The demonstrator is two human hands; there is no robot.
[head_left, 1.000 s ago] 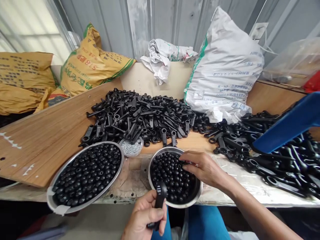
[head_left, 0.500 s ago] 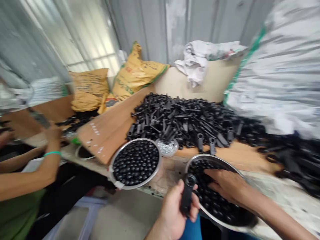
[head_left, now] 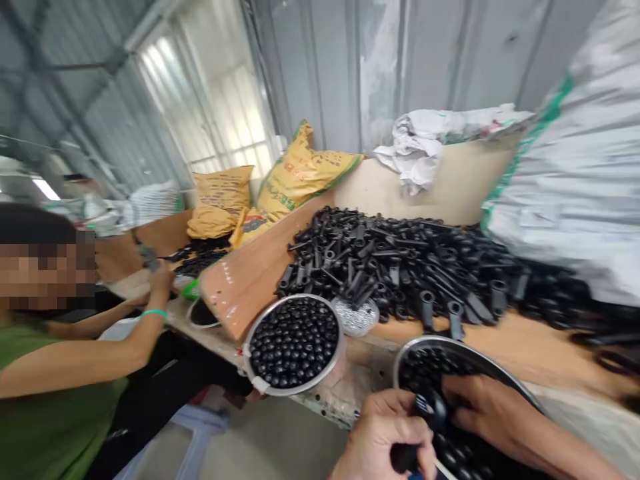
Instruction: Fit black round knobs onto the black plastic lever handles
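My left hand (head_left: 387, 433) is wrapped around a black plastic crank handle (head_left: 406, 457), its ring-shaped end pointing up and to the right. Against that end is a black round knob (head_left: 438, 408), with the curled fingers of my right hand (head_left: 493, 410) at its right side. The fingertips are partly hidden, but they seem to grip the knob. Both hands are over a metal bowl (head_left: 400, 357) full of black round knobs. A second bowl (head_left: 341, 333) of the same shiny knobs stands to the left.
Behind the bowls lies a heap of black handles (head_left: 390, 260), with a clear dish of small metal parts (head_left: 357, 317) before it. A wooden board (head_left: 250, 280) slants at left. A large white sack (head_left: 575, 200) stands at right. A co-worker (head_left: 65, 360) sits at left.
My left hand has tilted the crank handle and moved right, closer to my right hand. My right hand has come up from among the knobs to the handle's end. The view has shifted left and up.
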